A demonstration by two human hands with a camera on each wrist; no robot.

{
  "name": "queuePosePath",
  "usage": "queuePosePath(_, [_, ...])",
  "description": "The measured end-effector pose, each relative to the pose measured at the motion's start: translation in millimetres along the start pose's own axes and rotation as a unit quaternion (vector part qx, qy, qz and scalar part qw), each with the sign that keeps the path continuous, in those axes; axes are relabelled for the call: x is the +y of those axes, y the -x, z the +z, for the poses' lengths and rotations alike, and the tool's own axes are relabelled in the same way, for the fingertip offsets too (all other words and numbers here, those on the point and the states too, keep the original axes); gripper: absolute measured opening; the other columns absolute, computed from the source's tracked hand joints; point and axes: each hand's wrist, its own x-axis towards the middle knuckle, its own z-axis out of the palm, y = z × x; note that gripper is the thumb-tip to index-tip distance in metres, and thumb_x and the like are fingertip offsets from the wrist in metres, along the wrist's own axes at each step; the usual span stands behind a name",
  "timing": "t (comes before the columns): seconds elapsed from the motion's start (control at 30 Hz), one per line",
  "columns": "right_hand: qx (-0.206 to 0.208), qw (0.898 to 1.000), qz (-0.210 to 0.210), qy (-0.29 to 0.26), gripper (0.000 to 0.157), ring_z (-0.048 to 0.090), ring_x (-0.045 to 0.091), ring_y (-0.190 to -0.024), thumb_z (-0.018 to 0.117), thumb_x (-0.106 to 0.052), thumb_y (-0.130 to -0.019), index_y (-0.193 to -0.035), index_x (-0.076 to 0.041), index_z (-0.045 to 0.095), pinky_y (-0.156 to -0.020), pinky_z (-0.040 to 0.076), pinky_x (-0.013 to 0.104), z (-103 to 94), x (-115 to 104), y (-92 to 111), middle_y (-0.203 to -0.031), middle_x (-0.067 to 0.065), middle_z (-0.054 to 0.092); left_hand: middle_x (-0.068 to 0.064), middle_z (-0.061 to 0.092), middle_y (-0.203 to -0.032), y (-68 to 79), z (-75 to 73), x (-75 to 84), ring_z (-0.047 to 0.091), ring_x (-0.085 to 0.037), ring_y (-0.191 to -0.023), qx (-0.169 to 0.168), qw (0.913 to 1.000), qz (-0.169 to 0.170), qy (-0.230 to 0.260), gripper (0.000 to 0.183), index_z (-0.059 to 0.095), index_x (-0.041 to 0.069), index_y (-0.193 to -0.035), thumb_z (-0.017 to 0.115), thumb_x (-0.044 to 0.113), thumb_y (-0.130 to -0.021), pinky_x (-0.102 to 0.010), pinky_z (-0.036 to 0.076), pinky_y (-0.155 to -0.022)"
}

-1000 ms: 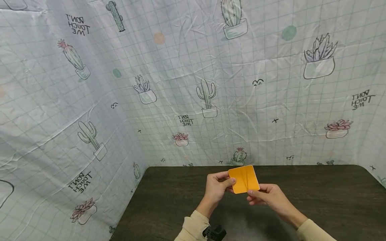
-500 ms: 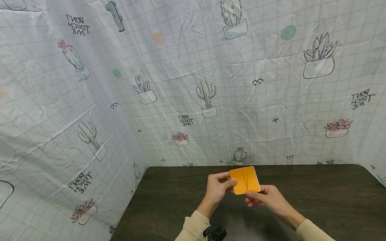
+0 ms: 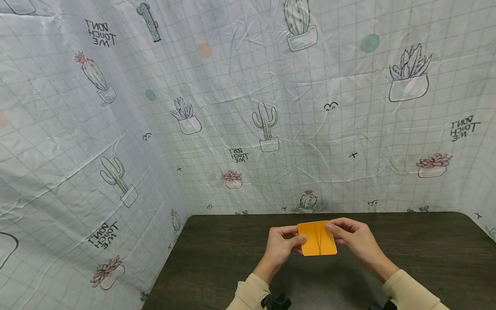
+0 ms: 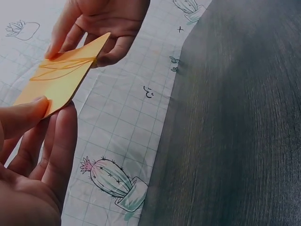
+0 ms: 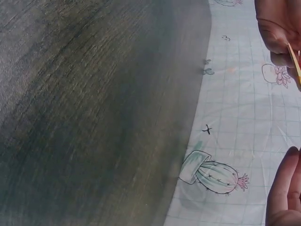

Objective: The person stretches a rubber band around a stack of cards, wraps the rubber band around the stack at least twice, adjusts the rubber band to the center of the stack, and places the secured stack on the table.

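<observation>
A flat orange square with rounded corners (image 3: 310, 249), like a stack of cards or a small pad, is held up above the table. Thin orange strands, apparently a rubber band (image 4: 61, 66), run across its face and cross one another. My left hand (image 3: 280, 247) pinches its left edge, thumb in front and fingers behind. At the upper right corner my right hand (image 3: 360, 241) grips it, the thumb on the front face. In the right wrist view, only a thin edge of the square (image 5: 294, 59) shows, and my right hand (image 5: 284, 193) is mostly cut off.
The dark wood-grain table (image 3: 217, 258) lies beneath both hands. A pale grid cloth printed with cacti (image 3: 232, 86) hangs behind it and along the left side. A black strap (image 3: 276, 301) is on my left wrist.
My right hand has moved from the lower right edge up to the upper right corner. The orange square has turned more level and shifted slightly down and right; my left hand keeps its grip.
</observation>
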Motion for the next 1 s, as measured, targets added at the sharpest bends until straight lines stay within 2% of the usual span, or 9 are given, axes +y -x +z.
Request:
queuePosePath(0.17, [0.001,1.0,-0.014,0.023,0.039,0.068,0.016,-0.094,0.066,-0.028,-0.1,-0.12,0.006,0.066,-0.079,0.06,0.034,1.1,-4.8,-0.9,-0.105,0.007,0.07,-0.012,0.07,-0.078,-0.1,2.3,0.3,0.068,-0.014,-0.059,-0.013,0.9999,0.008,0.0,0.023,0.075,-0.005,-0.108,0.075,-0.005,-0.086,-0.033,0.061,-0.056])
queuePosePath(0.37, [0.001,0.998,-0.02,0.055,0.036,0.067,0.018,-0.091,0.067,-0.028,-0.099,-0.116,0.003,0.07,-0.077,0.058,0.035,5.3,-8.5,-2.0,-0.104,0.007,0.072,-0.006,0.07,-0.077,-0.8,4.4,0.9,0.066,-0.011,-0.057,-0.031,0.9995,0.007,-0.007,0.023,0.075,-0.006,-0.109,0.076,-0.004,-0.086,-0.025,0.058,-0.053])
queuePosePath(0.73, [-0.019,0.999,-0.019,0.035,0.034,0.068,0.026,-0.084,0.067,-0.025,-0.098,-0.115,0.004,0.071,-0.07,0.061,0.039,10.9,-6.5,-2.5,-0.105,0.015,0.07,-0.007,0.072,-0.081,-0.8,6.3,-1.1,0.067,-0.012,-0.059,-0.048,0.9988,0.008,-0.002,0.024,0.075,-0.005,-0.111,0.075,-0.003,-0.087,-0.024,0.058,-0.053])
queuePosePath(1.0, [-0.027,0.999,-0.01,0.042,0.037,0.068,0.023,-0.093,0.066,-0.027,-0.099,-0.123,0.001,0.07,-0.075,0.06,0.035,11.4,-5.6,-2.3,-0.118,0.019,0.068,-0.011,0.073,-0.083,0.1,5.9,-2.2,0.067,-0.011,-0.06,-0.048,0.9988,0.006,-0.004,0.023,0.075,-0.004,-0.111,0.075,-0.001,-0.088,-0.026,0.059,-0.055])
